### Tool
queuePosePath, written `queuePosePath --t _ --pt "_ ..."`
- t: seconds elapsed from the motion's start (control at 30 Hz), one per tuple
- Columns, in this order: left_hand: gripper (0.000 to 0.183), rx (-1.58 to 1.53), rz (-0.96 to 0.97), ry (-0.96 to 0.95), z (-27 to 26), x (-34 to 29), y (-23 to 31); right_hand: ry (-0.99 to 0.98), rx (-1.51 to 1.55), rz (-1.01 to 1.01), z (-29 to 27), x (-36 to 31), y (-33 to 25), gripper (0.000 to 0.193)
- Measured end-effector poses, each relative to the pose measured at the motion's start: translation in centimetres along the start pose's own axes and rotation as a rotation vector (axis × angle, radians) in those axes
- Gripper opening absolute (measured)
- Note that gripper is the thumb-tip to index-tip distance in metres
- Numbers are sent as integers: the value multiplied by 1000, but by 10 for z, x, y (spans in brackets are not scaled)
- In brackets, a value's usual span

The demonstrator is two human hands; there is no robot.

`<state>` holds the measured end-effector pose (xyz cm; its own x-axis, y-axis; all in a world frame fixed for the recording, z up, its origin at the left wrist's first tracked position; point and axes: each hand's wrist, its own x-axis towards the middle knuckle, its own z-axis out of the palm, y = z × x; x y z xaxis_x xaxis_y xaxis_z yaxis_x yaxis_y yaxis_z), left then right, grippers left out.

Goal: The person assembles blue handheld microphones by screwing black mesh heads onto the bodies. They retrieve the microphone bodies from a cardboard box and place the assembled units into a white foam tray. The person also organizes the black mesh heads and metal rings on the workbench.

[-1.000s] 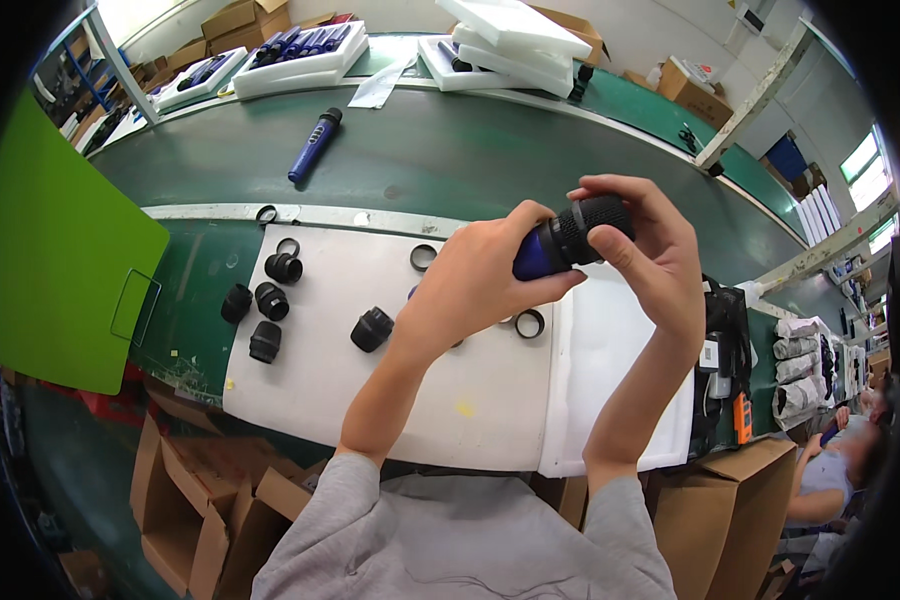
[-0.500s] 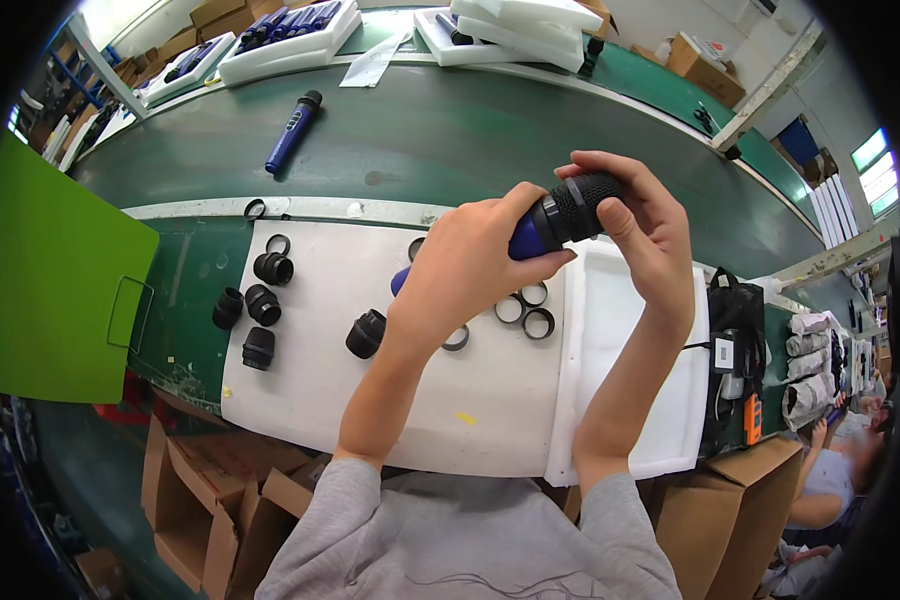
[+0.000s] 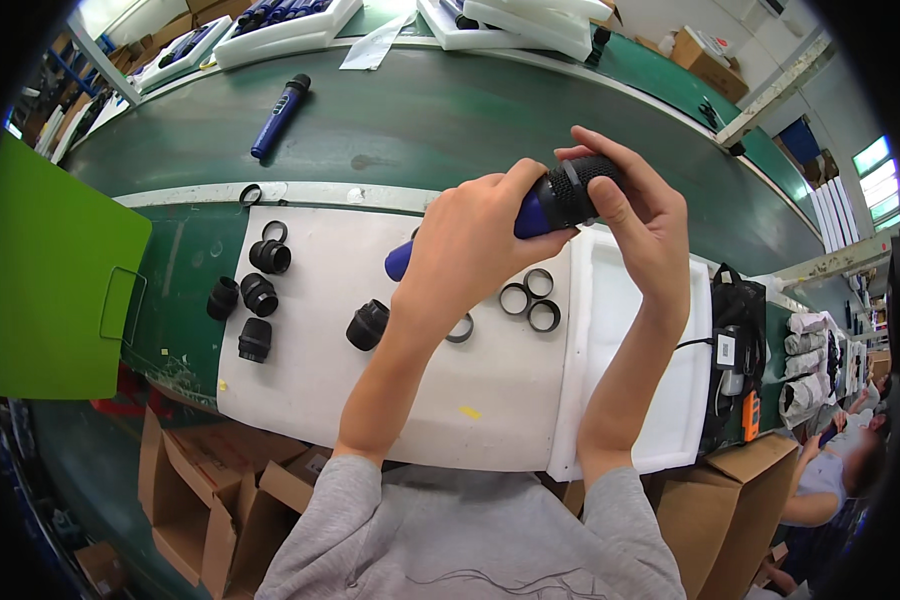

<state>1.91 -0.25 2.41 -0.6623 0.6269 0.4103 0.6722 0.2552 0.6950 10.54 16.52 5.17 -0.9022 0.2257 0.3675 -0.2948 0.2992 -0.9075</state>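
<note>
A blue microphone (image 3: 534,214) with a black mesh head is held up over the white work mat (image 3: 390,400). My left hand (image 3: 470,235) wraps round its blue body, whose tail end sticks out beyond the palm. Fingers and thumb of my right hand (image 3: 642,220) close round the mesh head. Beneath my hands lie several black rings (image 3: 544,316). A black microphone head part (image 3: 368,326) rests beside my left forearm. More such black parts (image 3: 254,340) stand at the mat's left side, with a loose ring (image 3: 275,232) next to them.
Another blue microphone (image 3: 281,116) lies on the green conveyor surface (image 3: 390,120). An open white foam tray (image 3: 630,390) is at the right, beside a black bag (image 3: 738,300). A green bin (image 3: 50,280) stands left; cardboard boxes (image 3: 205,490) sit below. People work at far right.
The microphone head has tilted slightly upward, and my right hand has turned a little round it. The whole view has shifted slightly. Both hands keep their hold.
</note>
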Motion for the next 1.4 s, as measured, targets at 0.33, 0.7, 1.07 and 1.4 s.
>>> queuePosePath --t 0.33,0.7,1.07,1.4 --pt "49 48 74 45 9 -3 -1 -151 -7 -63 -21 -6 4 62" --pt "50 131 63 39 12 -2 -2 -49 -174 93 -19 -7 3 50" --pt "49 59 82 33 17 0 -2 -21 -81 3 -26 -8 1 66" --pt "50 87 81 44 18 -1 -5 -37 -76 -28 -41 -8 13 45"
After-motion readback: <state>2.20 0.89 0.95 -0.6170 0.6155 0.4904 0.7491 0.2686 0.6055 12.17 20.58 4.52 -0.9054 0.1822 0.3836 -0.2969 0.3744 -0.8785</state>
